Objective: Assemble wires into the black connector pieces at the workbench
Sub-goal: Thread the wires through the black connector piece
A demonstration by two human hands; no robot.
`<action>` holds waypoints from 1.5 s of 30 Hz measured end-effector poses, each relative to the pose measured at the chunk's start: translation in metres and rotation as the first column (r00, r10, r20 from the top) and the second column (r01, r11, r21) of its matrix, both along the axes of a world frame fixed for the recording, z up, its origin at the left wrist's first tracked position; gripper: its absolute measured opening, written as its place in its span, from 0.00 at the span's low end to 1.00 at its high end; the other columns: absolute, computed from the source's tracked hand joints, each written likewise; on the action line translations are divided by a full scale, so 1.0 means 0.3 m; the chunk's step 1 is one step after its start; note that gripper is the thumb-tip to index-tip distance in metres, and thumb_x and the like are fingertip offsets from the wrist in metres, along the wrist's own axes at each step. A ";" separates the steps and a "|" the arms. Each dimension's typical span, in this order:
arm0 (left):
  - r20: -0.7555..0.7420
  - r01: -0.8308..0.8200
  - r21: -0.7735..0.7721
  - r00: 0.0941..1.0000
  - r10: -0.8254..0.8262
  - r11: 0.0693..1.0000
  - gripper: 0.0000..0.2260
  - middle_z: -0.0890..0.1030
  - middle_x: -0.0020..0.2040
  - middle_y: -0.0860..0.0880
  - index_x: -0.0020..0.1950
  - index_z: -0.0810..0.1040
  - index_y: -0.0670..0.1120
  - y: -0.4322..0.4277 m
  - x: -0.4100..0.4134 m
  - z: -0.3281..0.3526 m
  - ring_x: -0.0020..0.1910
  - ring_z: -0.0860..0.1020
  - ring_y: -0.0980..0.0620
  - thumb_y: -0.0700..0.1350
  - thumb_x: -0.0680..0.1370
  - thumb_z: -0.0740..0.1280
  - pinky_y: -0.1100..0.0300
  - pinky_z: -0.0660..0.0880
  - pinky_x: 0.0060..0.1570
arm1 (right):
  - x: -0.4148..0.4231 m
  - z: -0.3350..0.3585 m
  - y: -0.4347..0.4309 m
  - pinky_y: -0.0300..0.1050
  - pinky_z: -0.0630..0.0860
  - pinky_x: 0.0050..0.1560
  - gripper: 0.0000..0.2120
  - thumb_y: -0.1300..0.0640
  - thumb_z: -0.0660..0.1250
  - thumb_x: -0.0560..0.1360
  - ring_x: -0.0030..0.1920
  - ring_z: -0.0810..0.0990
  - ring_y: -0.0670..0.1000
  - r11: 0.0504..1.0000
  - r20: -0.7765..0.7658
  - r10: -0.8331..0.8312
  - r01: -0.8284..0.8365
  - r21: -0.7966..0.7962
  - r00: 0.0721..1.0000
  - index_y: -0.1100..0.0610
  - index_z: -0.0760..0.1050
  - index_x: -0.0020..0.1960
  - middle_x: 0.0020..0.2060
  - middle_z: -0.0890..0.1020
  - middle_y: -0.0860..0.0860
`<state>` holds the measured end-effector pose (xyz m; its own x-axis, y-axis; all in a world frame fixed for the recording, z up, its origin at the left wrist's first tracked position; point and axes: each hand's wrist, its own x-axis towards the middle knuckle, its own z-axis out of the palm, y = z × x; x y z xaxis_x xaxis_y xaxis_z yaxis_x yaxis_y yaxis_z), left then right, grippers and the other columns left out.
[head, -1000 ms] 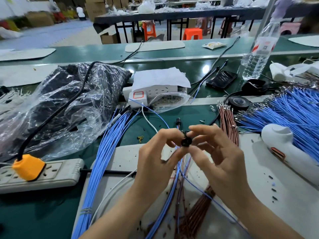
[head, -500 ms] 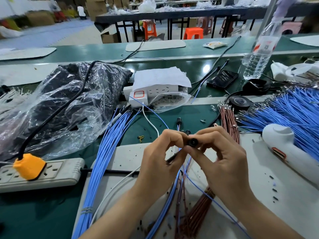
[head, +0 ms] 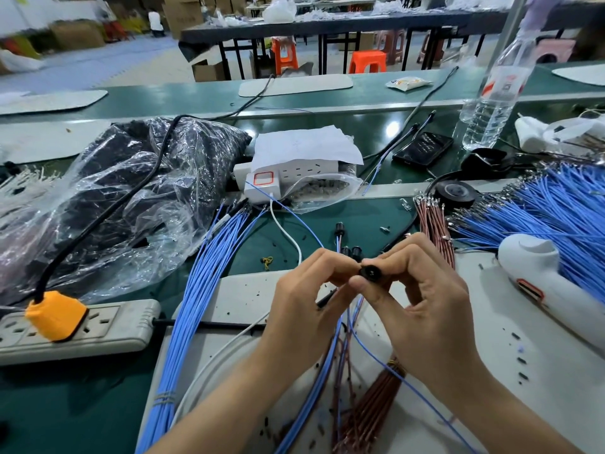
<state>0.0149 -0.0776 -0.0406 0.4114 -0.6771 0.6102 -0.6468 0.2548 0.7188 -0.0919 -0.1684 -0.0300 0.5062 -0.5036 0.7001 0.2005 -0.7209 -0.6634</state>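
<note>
head view, the only one supplied. change noted: a second ago the black connector piece (head: 371,273) sat edge-on between the fingertips; it has since been rolled so its round face points up toward the camera, with small holes showing. judgement: the piece is being turned to check or find the holes, so a wire is either just seated or about to be fed. which of the two cannot be told from here.

left hand (head: 302,309): fingers curled in, thumb and forefinger closed against the left side of the connector piece. a dark lead runs down from under this hand; whether it is pinched there is hidden.

right hand (head: 422,309): thumb and forefinger pinched on the right side of the same piece, other fingers folded. both hands are together, clamped on the one part, held just above the near edge of the grey mat (head: 235,296).

thin blue wires (head: 376,355) and brown wires (head: 370,411) hang below the hands; their entry into the piece is covered by the fingers.

surroundings: bundled blue wires (head: 203,290) lie left of the hands, a further spread of loose blue wires (head: 540,217) to the right, three loose black connectors (head: 352,250) on the green bench (head: 327,224) just beyond the fingertips. white glue gun (head: 550,290) rests at right, untouched.
</note>
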 end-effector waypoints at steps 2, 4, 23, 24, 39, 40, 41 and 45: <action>-0.029 -0.006 0.004 1.000 0.006 1.000 0.05 0.82 0.42 0.46 0.48 0.79 0.38 0.003 -0.003 -0.001 0.42 0.81 0.49 0.39 0.76 0.67 0.50 0.78 0.41 | 0.000 0.000 -0.001 0.45 0.76 0.37 0.05 0.61 0.72 0.70 0.37 0.76 0.48 1.000 0.002 0.003 -0.003 0.001 1.000 0.60 0.75 0.40 0.37 0.75 0.51; -0.070 -0.004 0.005 0.998 0.005 1.000 0.04 0.82 0.41 0.46 0.45 0.80 0.39 0.004 -0.006 0.000 0.41 0.82 0.48 0.39 0.75 0.68 0.48 0.78 0.40 | -0.001 -0.001 -0.003 0.45 0.76 0.37 0.05 0.60 0.72 0.70 0.38 0.76 0.48 1.000 0.002 0.014 -0.014 0.006 1.000 0.60 0.76 0.40 0.37 0.75 0.51; -0.450 0.090 -0.047 0.887 -0.102 0.995 0.04 0.84 0.42 0.44 0.44 0.82 0.45 0.002 -0.018 -0.005 0.42 0.83 0.47 0.37 0.72 0.70 0.57 0.79 0.45 | 0.008 -0.003 -0.011 0.36 0.74 0.36 0.11 0.62 0.73 0.67 0.36 0.77 0.47 0.972 0.017 0.152 -0.153 0.181 0.988 0.50 0.73 0.41 0.39 0.76 0.46; -0.450 0.100 -0.033 0.887 -0.104 0.994 0.04 0.84 0.42 0.43 0.44 0.81 0.45 0.002 -0.017 -0.004 0.43 0.83 0.46 0.37 0.72 0.70 0.56 0.79 0.46 | 0.008 -0.003 -0.010 0.36 0.74 0.37 0.11 0.63 0.73 0.68 0.37 0.77 0.48 0.975 0.016 0.145 -0.146 0.165 0.989 0.50 0.73 0.41 0.39 0.76 0.46; -0.266 0.072 -0.015 0.961 -0.073 0.997 0.05 0.83 0.46 0.48 0.47 0.82 0.41 0.010 0.006 -0.005 0.46 0.82 0.50 0.36 0.72 0.69 0.55 0.80 0.44 | 0.003 -0.008 0.001 0.39 0.77 0.39 0.07 0.64 0.73 0.68 0.39 0.79 0.48 0.987 0.020 0.135 -0.137 0.086 0.991 0.57 0.76 0.43 0.41 0.77 0.51; -0.249 0.064 -0.027 0.966 -0.069 0.998 0.05 0.83 0.46 0.48 0.47 0.82 0.40 0.010 0.006 -0.006 0.45 0.82 0.51 0.35 0.72 0.69 0.57 0.80 0.44 | 0.004 -0.006 0.002 0.38 0.77 0.39 0.07 0.64 0.73 0.68 0.39 0.79 0.48 0.987 0.023 0.139 -0.140 0.085 0.990 0.56 0.76 0.43 0.42 0.77 0.51; -0.233 0.056 -0.036 0.970 -0.063 0.998 0.05 0.82 0.46 0.48 0.47 0.82 0.40 0.010 0.005 -0.007 0.45 0.82 0.51 0.35 0.72 0.69 0.58 0.80 0.44 | 0.005 -0.004 0.003 0.37 0.77 0.39 0.08 0.64 0.73 0.68 0.39 0.79 0.47 0.987 0.021 0.141 -0.142 0.081 0.990 0.55 0.76 0.44 0.42 0.78 0.51; -0.208 0.026 -0.049 0.977 -0.036 0.998 0.05 0.82 0.46 0.49 0.46 0.82 0.38 0.008 0.003 -0.009 0.44 0.82 0.53 0.35 0.72 0.69 0.62 0.79 0.43 | 0.005 0.000 0.003 0.36 0.77 0.40 0.10 0.64 0.73 0.68 0.40 0.79 0.47 0.983 0.026 0.154 -0.155 0.097 0.988 0.54 0.76 0.44 0.42 0.78 0.51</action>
<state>0.0156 -0.0752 -0.0433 0.5125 -0.6651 0.5432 -0.4747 0.3076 0.8246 -0.0905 -0.1674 -0.0299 0.5711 -0.4874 0.6605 0.3168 -0.6115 -0.7251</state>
